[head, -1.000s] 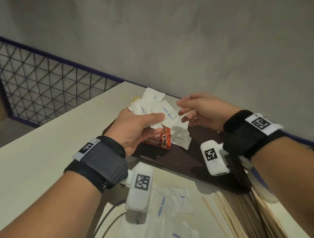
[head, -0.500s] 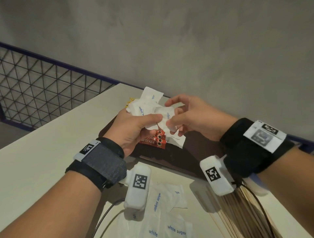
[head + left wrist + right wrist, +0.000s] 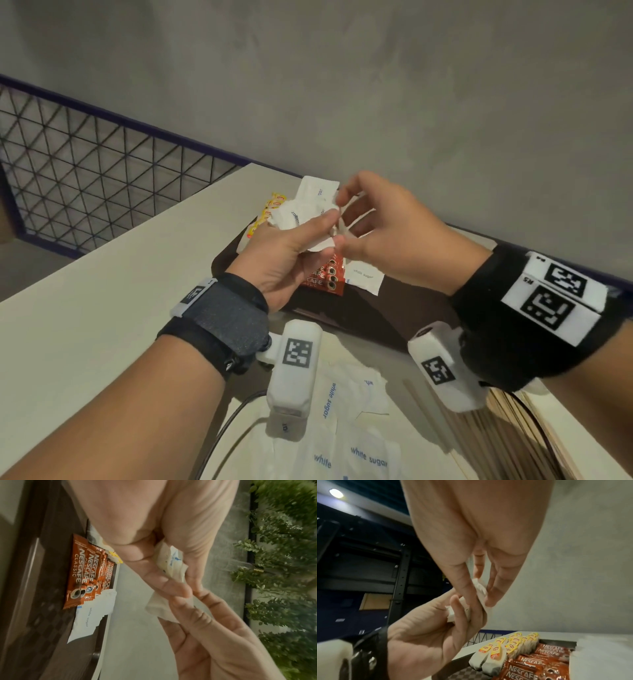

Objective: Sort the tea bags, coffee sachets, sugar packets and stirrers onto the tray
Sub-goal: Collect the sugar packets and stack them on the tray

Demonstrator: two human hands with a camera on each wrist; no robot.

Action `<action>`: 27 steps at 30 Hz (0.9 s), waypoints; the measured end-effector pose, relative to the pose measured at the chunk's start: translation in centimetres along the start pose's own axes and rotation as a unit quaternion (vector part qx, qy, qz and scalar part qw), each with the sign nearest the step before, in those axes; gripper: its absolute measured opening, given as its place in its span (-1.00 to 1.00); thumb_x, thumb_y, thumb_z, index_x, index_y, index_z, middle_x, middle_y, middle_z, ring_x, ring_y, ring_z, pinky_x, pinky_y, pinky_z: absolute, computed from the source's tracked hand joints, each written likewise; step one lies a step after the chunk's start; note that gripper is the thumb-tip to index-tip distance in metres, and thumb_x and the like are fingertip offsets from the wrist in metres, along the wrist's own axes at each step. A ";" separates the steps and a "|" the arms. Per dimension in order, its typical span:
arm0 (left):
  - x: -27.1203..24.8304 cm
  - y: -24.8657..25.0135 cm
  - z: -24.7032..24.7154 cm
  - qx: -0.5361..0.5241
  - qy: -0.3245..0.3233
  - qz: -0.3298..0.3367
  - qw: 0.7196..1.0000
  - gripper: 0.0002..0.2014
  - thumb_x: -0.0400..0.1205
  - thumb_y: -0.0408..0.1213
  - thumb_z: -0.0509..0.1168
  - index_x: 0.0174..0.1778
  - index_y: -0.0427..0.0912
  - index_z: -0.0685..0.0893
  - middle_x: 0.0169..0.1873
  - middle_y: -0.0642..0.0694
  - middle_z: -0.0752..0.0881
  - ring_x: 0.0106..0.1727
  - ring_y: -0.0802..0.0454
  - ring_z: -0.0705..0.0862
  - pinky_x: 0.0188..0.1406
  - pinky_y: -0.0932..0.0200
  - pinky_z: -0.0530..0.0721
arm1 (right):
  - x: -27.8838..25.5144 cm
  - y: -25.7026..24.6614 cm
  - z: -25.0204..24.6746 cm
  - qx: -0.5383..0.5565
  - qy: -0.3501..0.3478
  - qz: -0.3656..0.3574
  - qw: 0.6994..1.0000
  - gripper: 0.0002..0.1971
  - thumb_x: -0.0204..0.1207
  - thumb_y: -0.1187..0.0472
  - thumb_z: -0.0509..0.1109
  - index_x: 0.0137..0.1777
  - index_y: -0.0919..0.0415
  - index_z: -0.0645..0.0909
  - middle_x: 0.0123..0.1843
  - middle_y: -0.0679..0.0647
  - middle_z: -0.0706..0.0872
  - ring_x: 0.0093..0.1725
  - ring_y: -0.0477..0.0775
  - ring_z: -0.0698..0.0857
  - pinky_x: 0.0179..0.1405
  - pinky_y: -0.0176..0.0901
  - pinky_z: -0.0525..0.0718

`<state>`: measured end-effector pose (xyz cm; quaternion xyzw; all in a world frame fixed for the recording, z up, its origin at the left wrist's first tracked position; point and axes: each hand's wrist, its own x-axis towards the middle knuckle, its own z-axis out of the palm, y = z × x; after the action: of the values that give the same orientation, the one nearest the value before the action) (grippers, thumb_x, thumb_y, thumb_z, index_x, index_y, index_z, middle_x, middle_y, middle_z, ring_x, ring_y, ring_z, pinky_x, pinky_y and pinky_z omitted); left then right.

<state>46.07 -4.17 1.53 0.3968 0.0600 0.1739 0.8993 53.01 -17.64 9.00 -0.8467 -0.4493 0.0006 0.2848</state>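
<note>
My left hand (image 3: 320,233) grips a crumpled bundle of white sugar packets (image 3: 305,209) above the dark tray (image 3: 394,318). My right hand (image 3: 342,221) meets it from the right and pinches one sugar packet (image 3: 481,592) at the bundle's edge between thumb and fingers. On the tray below lie a row of red coffee sachets (image 3: 325,279), one flat sugar packet (image 3: 363,277) beside them, and tea bags (image 3: 510,646) with yellow tags at the far end. The left wrist view shows the held packets (image 3: 171,563) and the coffee sachets (image 3: 80,572).
More white sugar packets (image 3: 346,411) lie loose on the pale table (image 3: 102,291) near me. A pile of wooden stirrers (image 3: 496,431) lies at the lower right. A grey wall stands close behind the tray. A wire-mesh railing (image 3: 85,178) runs beyond the table's left edge.
My right hand has moved left to the bundle and taken hold of a packet at its edge. Both hands have shifted slightly towards the far side of the tray.
</note>
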 end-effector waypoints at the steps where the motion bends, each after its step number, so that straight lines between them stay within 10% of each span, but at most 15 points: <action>1: 0.0 0.0 0.0 -0.005 0.004 -0.002 1.000 -0.73 0.57 -0.37 0.54 0.18 -0.27 0.80 0.05 -0.20 0.88 -0.12 0.03 0.87 -0.44 0.34 0.75 | 0.3 0.5 -0.1 0.032 0.009 0.018 0.999 -0.59 0.45 0.22 0.67 0.15 -0.06 0.54 -0.01 0.04 0.75 -0.10 0.14 0.83 -0.16 0.07 0.84; 6: 0.3 0.2 -0.1 -0.016 0.053 0.004 0.998 -0.70 0.58 -0.42 0.54 0.23 -0.33 0.75 0.05 -0.26 0.88 -0.12 -0.09 0.90 -0.43 0.28 0.78 | 1.1 3.6 -0.3 0.082 0.018 0.108 0.991 -0.57 0.43 0.41 0.64 0.14 -0.05 0.63 0.00 0.30 0.77 -0.05 0.38 0.83 0.01 0.37 0.82; 15: 1.1 0.1 -0.5 -0.051 0.120 -0.027 0.991 -0.58 0.61 -0.46 0.52 0.38 -0.33 0.60 0.26 -0.35 0.71 -0.02 -0.28 0.89 -0.26 0.11 0.88 | 2.6 8.6 0.6 -0.049 -0.131 0.228 0.963 -0.80 0.51 0.34 0.62 -0.01 0.04 0.74 0.12 0.11 0.78 -0.15 0.06 0.84 -0.30 -0.25 0.80; 27: 1.7 -0.1 -1.0 -0.066 0.102 -0.035 0.992 -0.65 0.63 -0.53 0.43 0.33 -0.30 0.60 0.35 -0.42 0.63 0.16 -0.38 0.82 -0.20 0.04 0.87 | 4.6 9.1 2.5 -0.185 -0.146 0.223 0.946 -0.78 0.51 0.34 0.61 0.11 0.19 0.73 -0.03 0.08 0.75 -0.23 0.03 0.79 -0.35 -0.25 0.73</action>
<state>47.40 -2.93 0.86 0.3141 0.1541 0.1855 0.9182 62.07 -16.86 3.65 -0.9538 -0.2779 0.1042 0.0471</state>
